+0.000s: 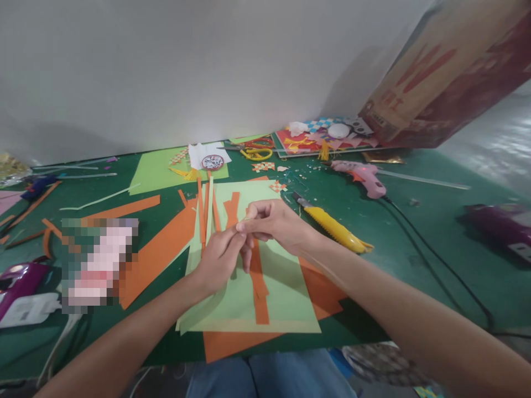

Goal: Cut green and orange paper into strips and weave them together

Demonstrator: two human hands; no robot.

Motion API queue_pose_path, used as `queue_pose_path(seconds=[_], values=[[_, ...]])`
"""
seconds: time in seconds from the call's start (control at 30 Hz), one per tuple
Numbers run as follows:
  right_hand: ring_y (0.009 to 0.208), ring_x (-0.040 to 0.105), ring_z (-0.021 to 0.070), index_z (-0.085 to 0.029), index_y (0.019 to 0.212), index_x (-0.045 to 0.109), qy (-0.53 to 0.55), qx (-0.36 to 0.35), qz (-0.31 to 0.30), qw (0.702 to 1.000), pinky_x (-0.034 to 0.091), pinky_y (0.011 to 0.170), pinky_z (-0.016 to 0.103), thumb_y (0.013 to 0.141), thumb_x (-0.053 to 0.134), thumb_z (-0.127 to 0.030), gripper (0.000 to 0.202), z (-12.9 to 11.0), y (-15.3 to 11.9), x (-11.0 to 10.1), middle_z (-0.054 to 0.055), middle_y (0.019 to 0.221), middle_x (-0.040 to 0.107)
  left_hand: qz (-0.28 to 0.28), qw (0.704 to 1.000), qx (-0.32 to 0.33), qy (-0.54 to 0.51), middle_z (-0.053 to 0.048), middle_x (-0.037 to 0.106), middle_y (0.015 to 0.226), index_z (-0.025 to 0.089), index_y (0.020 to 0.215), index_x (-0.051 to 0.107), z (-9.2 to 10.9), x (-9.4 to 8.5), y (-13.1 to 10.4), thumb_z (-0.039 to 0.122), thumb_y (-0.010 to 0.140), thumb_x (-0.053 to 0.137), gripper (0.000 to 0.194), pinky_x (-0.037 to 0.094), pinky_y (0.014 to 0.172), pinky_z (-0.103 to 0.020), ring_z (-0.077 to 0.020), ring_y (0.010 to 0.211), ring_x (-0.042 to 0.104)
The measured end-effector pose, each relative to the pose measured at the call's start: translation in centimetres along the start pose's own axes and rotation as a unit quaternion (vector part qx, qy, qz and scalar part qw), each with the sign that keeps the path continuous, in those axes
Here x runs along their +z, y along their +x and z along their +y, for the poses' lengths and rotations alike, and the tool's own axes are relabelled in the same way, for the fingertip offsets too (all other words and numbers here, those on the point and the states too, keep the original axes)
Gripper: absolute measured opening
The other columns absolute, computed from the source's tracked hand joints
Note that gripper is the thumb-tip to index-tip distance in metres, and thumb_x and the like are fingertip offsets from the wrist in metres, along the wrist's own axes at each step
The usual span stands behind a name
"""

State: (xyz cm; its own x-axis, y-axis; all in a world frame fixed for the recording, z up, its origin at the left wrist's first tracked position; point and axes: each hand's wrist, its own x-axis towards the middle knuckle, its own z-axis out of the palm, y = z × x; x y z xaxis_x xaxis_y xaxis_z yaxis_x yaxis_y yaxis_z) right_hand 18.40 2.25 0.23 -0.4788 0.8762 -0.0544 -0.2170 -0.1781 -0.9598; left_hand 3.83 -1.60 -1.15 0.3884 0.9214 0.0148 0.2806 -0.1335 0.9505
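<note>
Paper sheet (286, 293) mid-bench (431, 221), and the left hand (219, 257) and right hand (277, 224) meet right above it!
Loose strips (262, 310) lie on the sheet, and paper pieces (238, 344) poke out beneath it at the front and right; just off its right side, there's the cutter knife (332, 224), with the glue gun (360, 174) farther right and behind. Beyond the sheet, it's the scissors (257, 153), just left of the craft pile (302, 142); left of them, the round cutout (213, 162). Paper bag (440, 72) at back right, wall (207, 66) behind everything, charger (31, 309) near the left front!
</note>
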Motion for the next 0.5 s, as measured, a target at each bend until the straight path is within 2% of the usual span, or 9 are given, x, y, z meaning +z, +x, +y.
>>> queue_pose_path(seconds=[0.17, 0.3, 0.4, 0.5], values=[[0.036, 0.031, 0.0023, -0.017, 0.047, 0.048, 0.003, 0.008, 0.046, 0.999, 0.014, 0.04, 0.023, 0.05, 0.083, -0.028, 0.037, -0.3, 0.5, -0.9, -0.009, 0.035, 0.04, -0.018, 1.0, -0.01, 0.014, 0.003, 0.054, 0.049, 0.019, 0.069, 0.046, 0.3, 0.0, -0.2, 0.032, 0.094, 0.03, 0.033, 0.043, 0.059, -0.026, -0.0123, 0.049, 0.052], [0.036, 0.032, 0.0025, -0.017, 0.05, 0.046, 0.006, 0.005, 0.051, 0.999, 0.013, 0.041, 0.023, 0.052, 0.083, -0.031, 0.039, -0.4, 0.6, -1.4, -0.009, 0.037, 0.041, -0.021, 1.0, -0.011, 0.017, 0.003, 0.053, 0.048, 0.02, 0.069, 0.046, 0.3, 0.0, -0.3, 0.033, 0.095, 0.03, 0.033, 0.042, 0.059, -0.027, -0.0126, 0.049, 0.051], [0.039, 0.036, 0.004, -0.017, 0.059, 0.051, -0.001, 0.0, 0.032, 0.999, 0.016, 0.041, 0.022, 0.056, 0.081, -0.033, 0.033, -0.5, 0.5, -1.3, -0.009, 0.04, 0.043, -0.01, 1.0, -0.007, 0.005, 0.004, 0.053, 0.048, 0.02, 0.069, 0.045, 0.2, -0.1, -0.4, 0.032, 0.095, 0.031, 0.032, 0.043, 0.06, -0.027, -0.0121, 0.049, 0.051], [0.042, 0.039, 0.0052, -0.016, 0.061, 0.055, -0.036, 0.002, -0.021, 0.999, 0.02, 0.041, 0.022, 0.059, 0.079, -0.034, 0.03, -0.6, 0.3, -1.2, -0.007, 0.043, 0.046, 0.004, 1.0, -0.002, -0.011, 0.004, 0.052, 0.048, 0.02, 0.069, 0.045, 0.2, -0.1, -0.4, 0.031, 0.095, 0.03, 0.032, 0.043, 0.063, -0.028, -0.0122, 0.05, 0.052]])
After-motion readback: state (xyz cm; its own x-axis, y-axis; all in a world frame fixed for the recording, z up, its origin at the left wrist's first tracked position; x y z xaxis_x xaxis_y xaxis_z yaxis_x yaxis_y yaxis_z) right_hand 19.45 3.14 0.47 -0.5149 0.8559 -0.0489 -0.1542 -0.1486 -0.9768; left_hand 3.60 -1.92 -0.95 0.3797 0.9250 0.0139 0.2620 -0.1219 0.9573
